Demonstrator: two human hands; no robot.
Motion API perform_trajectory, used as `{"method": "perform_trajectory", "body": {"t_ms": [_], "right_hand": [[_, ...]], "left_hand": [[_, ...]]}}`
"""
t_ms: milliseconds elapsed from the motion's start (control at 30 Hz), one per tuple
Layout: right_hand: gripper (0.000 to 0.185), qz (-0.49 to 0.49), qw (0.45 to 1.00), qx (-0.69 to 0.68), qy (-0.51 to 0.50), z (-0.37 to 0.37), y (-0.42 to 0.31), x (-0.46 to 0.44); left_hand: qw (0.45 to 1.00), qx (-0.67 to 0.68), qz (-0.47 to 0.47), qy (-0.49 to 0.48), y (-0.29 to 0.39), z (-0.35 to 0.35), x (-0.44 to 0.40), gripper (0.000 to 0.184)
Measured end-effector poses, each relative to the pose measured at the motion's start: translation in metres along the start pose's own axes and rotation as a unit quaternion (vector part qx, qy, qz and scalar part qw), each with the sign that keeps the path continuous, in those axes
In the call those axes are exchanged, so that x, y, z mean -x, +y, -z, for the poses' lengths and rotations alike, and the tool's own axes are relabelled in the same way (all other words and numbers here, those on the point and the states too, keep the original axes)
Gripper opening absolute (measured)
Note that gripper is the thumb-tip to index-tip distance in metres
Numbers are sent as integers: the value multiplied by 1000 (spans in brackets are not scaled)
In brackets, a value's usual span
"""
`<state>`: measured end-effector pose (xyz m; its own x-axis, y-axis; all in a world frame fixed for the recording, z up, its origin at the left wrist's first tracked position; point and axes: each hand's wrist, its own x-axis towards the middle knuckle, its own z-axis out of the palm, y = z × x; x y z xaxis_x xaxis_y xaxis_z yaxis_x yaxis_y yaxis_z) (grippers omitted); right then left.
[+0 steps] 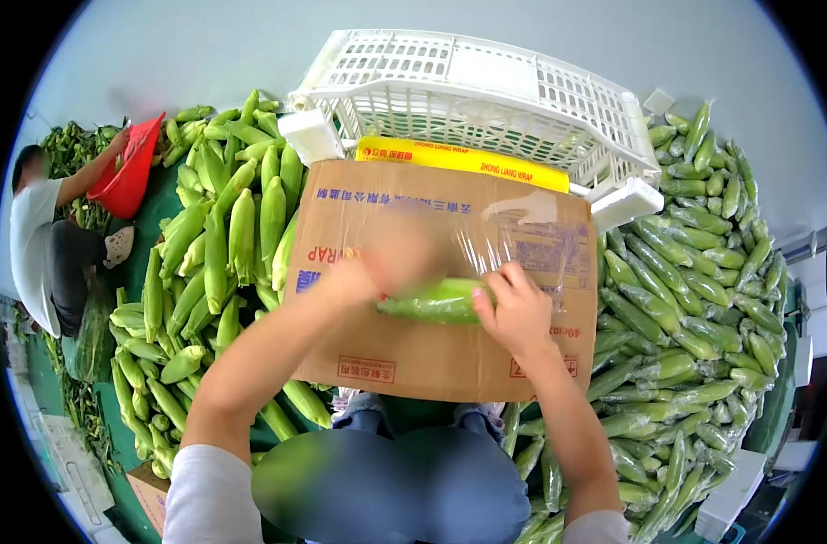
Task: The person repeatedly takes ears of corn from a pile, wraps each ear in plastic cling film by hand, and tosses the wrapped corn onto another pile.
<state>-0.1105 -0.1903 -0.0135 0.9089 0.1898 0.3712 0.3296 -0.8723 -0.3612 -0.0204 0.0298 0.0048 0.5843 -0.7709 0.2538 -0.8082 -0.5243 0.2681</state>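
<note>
A green corn cob (436,303) in its husk lies crosswise on the brown cardboard (368,343) before me. My right hand (511,306) is closed on the cob's right end. Above the cob's left end, my left hand (400,245) is smeared by motion, so its fingers cannot be made out. Clear plastic film (495,238) stretches over the upper part of the cardboard. A yellow wrap roll box (463,163) runs along the cardboard's far edge.
A white plastic crate (486,62) stands behind the cardboard. Loose corn (216,236) is heaped on the left, wrapped corn (676,363) on the right. At the far left, a person (46,236) holds a red basket (128,172).
</note>
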Motion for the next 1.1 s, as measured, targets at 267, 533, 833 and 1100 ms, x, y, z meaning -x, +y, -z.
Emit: {"method": "perform_trajectory", "body": {"t_ms": [267,533,833,1100], "right_hand": [[56,-65,951,-63,-296,44,-28,19],[63,156,977,57,-131,20,-4,-15],[63,290,953,76,-50,11,-7,-30],[57,188,955,33,-228,6,-15,-63]], "left_hand": [[986,40,148,-59,118,8,86,63],[951,95,252,-149,63,19,19,39],[990,-22,135,-21,8,-2,21,70],[963,-104,132,-209,-43,-8,-42,88]]}}
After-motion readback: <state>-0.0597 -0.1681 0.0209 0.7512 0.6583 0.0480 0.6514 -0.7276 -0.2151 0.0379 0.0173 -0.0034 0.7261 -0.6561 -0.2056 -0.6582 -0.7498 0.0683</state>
